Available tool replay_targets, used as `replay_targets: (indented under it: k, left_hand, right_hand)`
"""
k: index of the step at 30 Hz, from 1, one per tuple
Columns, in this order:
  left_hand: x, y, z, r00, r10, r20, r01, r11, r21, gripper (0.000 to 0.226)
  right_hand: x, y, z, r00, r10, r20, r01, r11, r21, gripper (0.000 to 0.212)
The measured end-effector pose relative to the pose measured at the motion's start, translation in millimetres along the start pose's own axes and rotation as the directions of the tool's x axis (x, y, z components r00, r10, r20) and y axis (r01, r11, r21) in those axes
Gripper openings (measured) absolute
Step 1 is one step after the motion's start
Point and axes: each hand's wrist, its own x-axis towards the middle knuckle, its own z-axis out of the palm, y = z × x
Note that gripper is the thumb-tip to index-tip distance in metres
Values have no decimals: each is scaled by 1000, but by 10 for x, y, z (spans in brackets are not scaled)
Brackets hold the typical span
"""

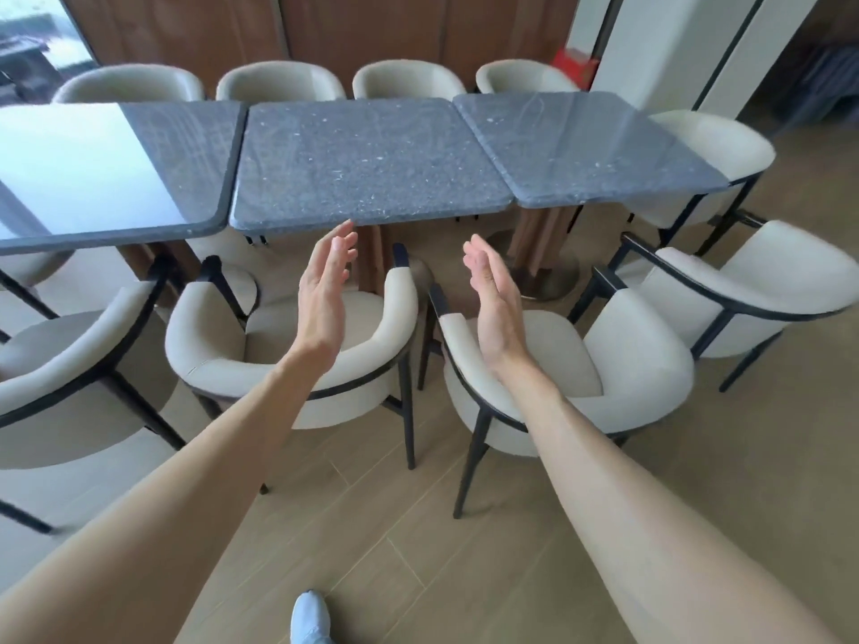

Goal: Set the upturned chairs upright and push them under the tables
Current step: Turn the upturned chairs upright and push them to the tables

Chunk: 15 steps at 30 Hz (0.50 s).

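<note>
Both bare arms reach forward, the left hand [325,290] and right hand [492,295] held flat with straight fingers, palms facing each other, apart and holding nothing. Below them two cream upholstered armchairs with black metal frames [297,346] [581,364] stand upright at 12 o'clock, facing the speckled grey stone-topped tables [372,160], not fully tucked under.
</note>
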Motion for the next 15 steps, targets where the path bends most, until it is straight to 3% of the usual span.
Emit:
replay_targets:
  k: [3, 8, 15]
  left_hand:
    - [-257, 270, 513, 998, 53, 20, -52, 997, -51, 44]
    - [-449, 464, 1296, 998, 48, 51, -46, 998, -51, 39]
    - [111, 466, 2059, 988, 65, 141, -72, 996, 50, 39]
  right_hand:
    - [-108, -288, -759, 998, -61, -30, 60, 997, -50, 61]
    - [-125, -536, -1733, 996, -29, -82, 23, 997, -73, 63]
    - [482, -548, -2558, 998, -41, -46, 34, 989, -143, 68]
